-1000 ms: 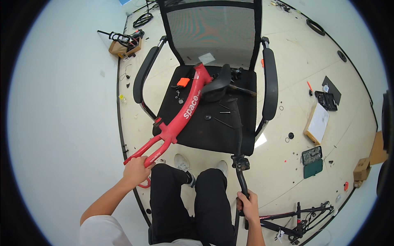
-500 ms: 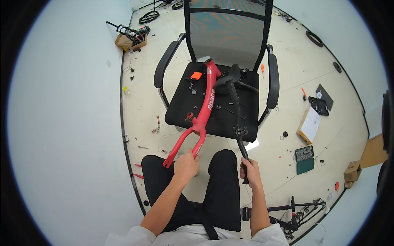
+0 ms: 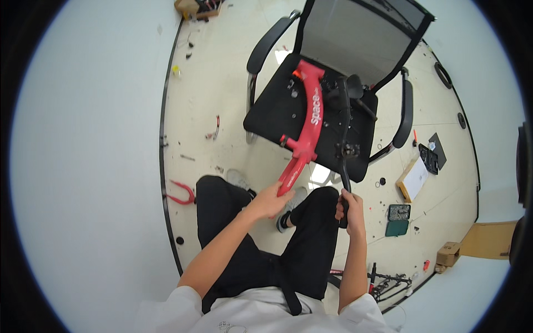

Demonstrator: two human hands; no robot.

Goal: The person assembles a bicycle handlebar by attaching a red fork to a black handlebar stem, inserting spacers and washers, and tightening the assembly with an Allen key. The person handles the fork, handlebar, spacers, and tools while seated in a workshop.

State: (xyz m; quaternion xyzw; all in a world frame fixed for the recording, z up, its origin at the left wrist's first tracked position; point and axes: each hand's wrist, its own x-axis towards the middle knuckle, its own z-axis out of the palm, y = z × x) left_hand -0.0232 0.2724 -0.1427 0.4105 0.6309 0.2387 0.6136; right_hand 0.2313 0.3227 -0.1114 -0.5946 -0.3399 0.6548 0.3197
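Note:
My left hand (image 3: 270, 201) grips the forked end of a red bike frame (image 3: 312, 111). White lettering runs along the frame's thick tube, whose far end is over the black seat (image 3: 270, 114) of an office chair. A black handlebar (image 3: 345, 125) with a clamp (image 3: 350, 150) along it lies to the right. My right hand (image 3: 351, 210) is wrapped round its near end. Beside the bar's far end is a dark saddle-shaped piece (image 3: 354, 84). Small loose metal parts (image 3: 294, 94) are scattered on the seat left of the frame.
Armrests (image 3: 272, 41) flank the seat. On the floor lie a red fork (image 3: 191, 194) by the left wall, a flat box (image 3: 413, 180), a green case (image 3: 397, 227) and small parts. A dark bike frame (image 3: 372, 286) is at lower right, a cardboard box (image 3: 448, 253) by the right wall.
The view has swung, so the chair appears further right and tilted. The red frame's far end looks raised and turned, and both hands keep their holds. My feet now show between my knees.

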